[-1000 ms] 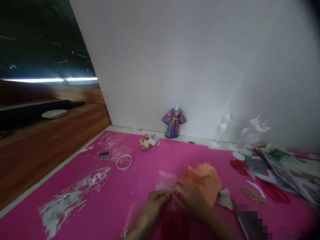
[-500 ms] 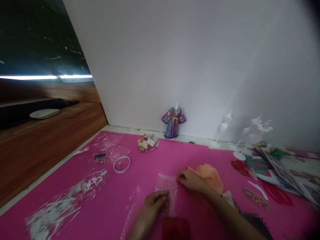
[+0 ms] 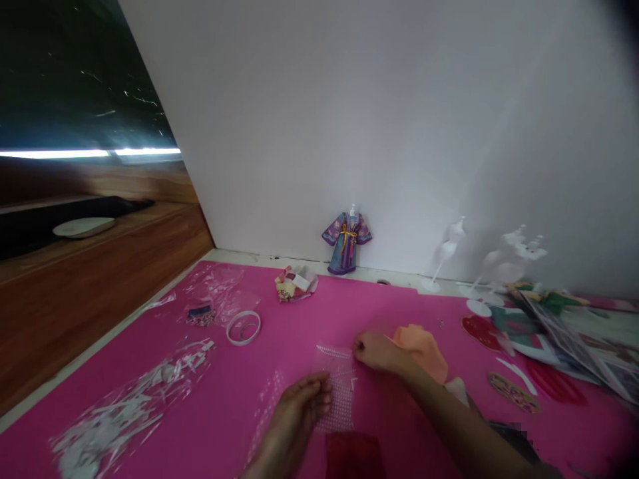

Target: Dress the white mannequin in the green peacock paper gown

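A clear sheet with rows of small white dots, like stick-on pearls (image 3: 340,402), lies on the pink tabletop. My left hand (image 3: 299,409) is beside its left edge, the fingers curled in and the thumb over them; whatever they may hold is too small to see. At the sheet's upper right corner is my right hand (image 3: 378,351), closed in a pinch against the edge. Dark red cloth (image 3: 353,456) lies just below the sheet. Peach cloth (image 3: 422,349) is behind my right forearm.
A doll-sized purple robe (image 3: 346,243) stands on a form by the wall, with several white dress forms (image 3: 449,249) to its right. A tape roll (image 3: 243,328), a bag of white strips (image 3: 127,406) and crumpled fabric scraps (image 3: 295,284) lie leftward. Papers (image 3: 579,339) are piled at right.
My left hand has drawn slightly up and left off the sheet, with its fingers curling in, so more of the dotted rows show. My right hand stays almost where it was.
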Demonstrator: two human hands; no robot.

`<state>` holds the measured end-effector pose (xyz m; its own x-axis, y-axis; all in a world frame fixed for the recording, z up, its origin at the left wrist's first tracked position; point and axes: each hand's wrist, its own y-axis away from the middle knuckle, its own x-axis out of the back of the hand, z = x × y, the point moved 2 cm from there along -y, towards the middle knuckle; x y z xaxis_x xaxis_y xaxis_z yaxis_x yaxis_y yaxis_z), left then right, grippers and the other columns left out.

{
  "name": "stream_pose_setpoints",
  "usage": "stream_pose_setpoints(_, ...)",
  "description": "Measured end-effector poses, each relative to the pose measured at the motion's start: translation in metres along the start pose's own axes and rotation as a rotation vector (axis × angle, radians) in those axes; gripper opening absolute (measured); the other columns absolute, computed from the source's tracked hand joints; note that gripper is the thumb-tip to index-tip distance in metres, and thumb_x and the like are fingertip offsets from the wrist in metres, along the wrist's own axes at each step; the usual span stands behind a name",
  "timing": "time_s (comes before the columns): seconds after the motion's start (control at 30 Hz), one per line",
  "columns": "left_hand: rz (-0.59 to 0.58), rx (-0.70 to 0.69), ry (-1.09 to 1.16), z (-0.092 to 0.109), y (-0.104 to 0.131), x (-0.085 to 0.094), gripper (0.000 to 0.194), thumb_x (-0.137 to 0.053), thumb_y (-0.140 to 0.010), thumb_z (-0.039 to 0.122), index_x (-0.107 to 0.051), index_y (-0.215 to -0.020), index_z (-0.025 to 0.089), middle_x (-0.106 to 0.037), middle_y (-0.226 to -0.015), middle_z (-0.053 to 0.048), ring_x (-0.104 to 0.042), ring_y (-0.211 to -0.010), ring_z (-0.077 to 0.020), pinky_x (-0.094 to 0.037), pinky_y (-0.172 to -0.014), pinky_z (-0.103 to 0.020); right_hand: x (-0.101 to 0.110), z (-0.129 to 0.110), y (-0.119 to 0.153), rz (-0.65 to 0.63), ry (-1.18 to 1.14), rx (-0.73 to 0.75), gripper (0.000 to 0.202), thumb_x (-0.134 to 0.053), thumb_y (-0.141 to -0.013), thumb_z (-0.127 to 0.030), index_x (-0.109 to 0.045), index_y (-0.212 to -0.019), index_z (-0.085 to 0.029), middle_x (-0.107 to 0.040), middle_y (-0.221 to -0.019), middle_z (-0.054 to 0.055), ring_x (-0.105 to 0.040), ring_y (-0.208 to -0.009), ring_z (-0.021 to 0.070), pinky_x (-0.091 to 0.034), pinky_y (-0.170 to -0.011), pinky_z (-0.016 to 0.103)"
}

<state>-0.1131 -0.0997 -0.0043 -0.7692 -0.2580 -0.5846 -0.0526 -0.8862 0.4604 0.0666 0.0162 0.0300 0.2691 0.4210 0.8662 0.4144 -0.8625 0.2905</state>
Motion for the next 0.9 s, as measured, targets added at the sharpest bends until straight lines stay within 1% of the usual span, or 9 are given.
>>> stream_pose_setpoints(0.23,0.007,-0.006,-0.002,0.0,-0.001,0.0,0.018,-0.067,-0.07,0.009,-0.071,-0.087,0.008,-0.07,-0.073,-0.009,-0.064,-0.06,-0.014,-0.051,-0.058,-0.024,-0.01,0.003,-0.001,0.098,-0.029,-0.051,0.021,-0.057,-0.092,-0.033,-0.065,-0.086,-0.014,-0.068,-0.084,0.001,-0.065,-0.077,0.0147,-0.053,-0.075,0.034)
stream_pose_setpoints(0.37,0.048,-0.073,-0.02,0.004,-0.003,0.003,0.024,-0.072,-0.064,0.012,-0.07,-0.087,0.01,-0.069,-0.073,-0.006,-0.062,-0.061,-0.012,-0.05,-0.061,-0.022,-0.01,0.006,0.001,0.137,-0.084,-0.033,0.019,-0.059,-0.091,-0.03,-0.065,-0.084,-0.014,-0.069,-0.084,0.001,-0.065,-0.078,0.0148,-0.053,-0.076,0.034)
stream_pose_setpoints(0.5,0.11,-0.213,-0.091,0.019,-0.001,0.005,0.027,-0.079,-0.06,0.024,-0.066,-0.083,0.016,-0.065,-0.071,0.001,-0.059,-0.062,-0.009,-0.047,-0.065,-0.02,-0.007,0.008,0.011,0.169,-0.12,0.013,0.009,-0.059,-0.088,-0.018,-0.066,-0.085,-0.013,-0.071,-0.085,0.003,-0.066,-0.078,0.0148,-0.051,-0.073,0.03)
stream_pose_setpoints(0.57,0.109,-0.265,-0.159,0.032,0.008,0.002,0.026,-0.08,-0.059,0.029,-0.066,-0.077,0.016,-0.062,-0.065,0.002,-0.056,-0.059,-0.009,-0.045,-0.061,-0.02,-0.008,0.006,0.018,0.174,-0.115,0.054,0.01,-0.058,-0.084,-0.013,-0.068,-0.083,-0.014,-0.073,-0.082,0.004,-0.066,-0.076,0.0151,-0.049,-0.07,0.026)
stream_pose_setpoints(0.63,0.083,-0.328,-0.304,0.046,0.021,-0.004,0.022,-0.079,-0.063,0.03,-0.065,-0.071,0.015,-0.059,-0.061,0.002,-0.052,-0.057,-0.0099,-0.041,-0.057,-0.02,-0.009,0.003,0.026,0.175,-0.099,0.109,0.013,-0.058,-0.08,-0.012,-0.07,-0.081,-0.017,-0.074,-0.082,0.004,-0.066,-0.076,0.0153,-0.046,-0.071,0.024)
stream_pose_setpoints(0.67,0.066,-0.377,-0.433,0.053,0.027,-0.008,0.018,-0.076,-0.067,0.029,-0.065,-0.07,0.015,-0.059,-0.061,0.002,-0.051,-0.058,-0.0107,-0.04,-0.056,-0.021,-0.009,0.001,0.029,0.178,-0.088,0.134,0.014,-0.058,-0.079,-0.012,-0.07,-0.081,-0.018,-0.074,-0.084,0.003,-0.066,-0.078,0.0154,-0.045,-0.072,0.024)
stream_pose_setpoints(0.73,0.018,-0.52,-0.858,0.064,0.032,-0.015,0.012,-0.064,-0.078,0.026,-0.064,-0.073,0.016,-0.06,-0.07,-0.001,-0.053,-0.064,-0.0126,-0.04,-0.059,-0.023,-0.01,-0.004,0.033,0.183,-0.059,0.174,0.016,-0.056,-0.08,-0.013,-0.071,-0.082,-0.019,-0.074,-0.087,0.003,-0.065,-0.082,0.0155,-0.043,-0.075,0.024)
stream_pose_setpoints(0.8,-0.035,-0.619,-1.25,0.067,0.024,-0.018,0.012,-0.053,-0.084,0.02,-0.062,-0.077,0.016,-0.06,-0.08,-0.003,-0.055,-0.071,-0.0146,-0.041,-0.064,-0.025,-0.011,-0.008,0.035,0.185,-0.022,0.195,0.016,-0.055,-0.081,-0.014,-0.07,-0.081,-0.019,-0.073,-0.089,0.003,-0.064,-0.083,0.0156,-0.042,-0.074,0.024)
stream_pose_setpoints(0.9,-0.108,-0.633,-1.43,0.063,-0.005,-0.013,0.013,-0.052,-0.079,0.011,-0.064,-0.081,0.015,-0.06,-0.087,-0.006,-0.056,-0.078,-0.0172,-0.043,-0.073,-0.028,-0.012,-0.011,0.034,0.174,0.043,0.207,0.016,-0.054,-0.082,-0.014,-0.069,-0.079,-0.018,-0.071,-0.088,0.005,-0.064,-0.081,0.016,-0.04,-0.07,0.024)
